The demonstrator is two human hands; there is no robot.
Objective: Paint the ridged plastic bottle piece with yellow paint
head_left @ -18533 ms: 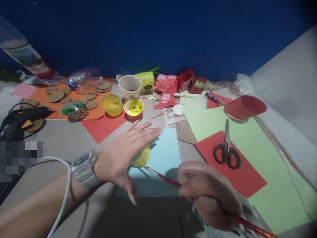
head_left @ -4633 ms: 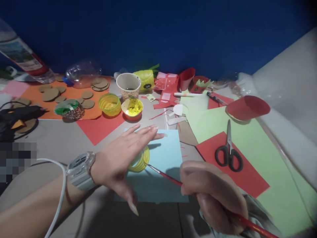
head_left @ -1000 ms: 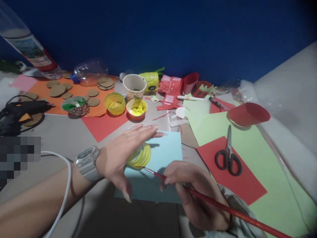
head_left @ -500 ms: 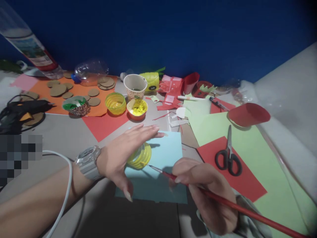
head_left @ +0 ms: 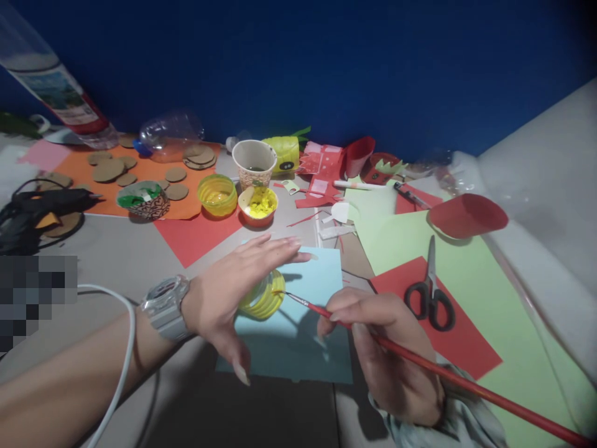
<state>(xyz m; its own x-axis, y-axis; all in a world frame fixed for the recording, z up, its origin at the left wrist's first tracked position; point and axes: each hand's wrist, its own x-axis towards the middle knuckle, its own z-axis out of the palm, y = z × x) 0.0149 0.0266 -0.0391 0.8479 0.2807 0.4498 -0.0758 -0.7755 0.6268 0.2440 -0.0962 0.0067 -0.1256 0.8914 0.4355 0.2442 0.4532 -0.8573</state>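
Observation:
A small clear cup with yellow-painted ridges (head_left: 265, 297) stands on a light blue paper sheet (head_left: 321, 354). My left hand (head_left: 242, 280) arches over its left side, fingers stretched forward and thumb spread apart, hiding part of the cup; whether the palm touches it I cannot tell. In my right hand (head_left: 385, 348) is a thin red paintbrush (head_left: 420, 363), pinched near its metal collar. Its bristle tip meets the cup's painted right side. Beyond them, yellow paint fills a small cut paper cup (head_left: 259, 204), beside another yellow-painted plastic cup (head_left: 217, 195).
Black-handled scissors (head_left: 431, 292) lie on red paper at the right. Behind are a paper cup (head_left: 254, 163), a green paint cup (head_left: 143, 199), cardboard discs (head_left: 109, 169) and plastic bottles. A glue gun (head_left: 44, 204) lies at left; a white cable (head_left: 130, 348) crosses my left forearm.
The brush tip has moved up along the cup's right side, from near its base to about mid-height. My left hand and the cup stay where they were.

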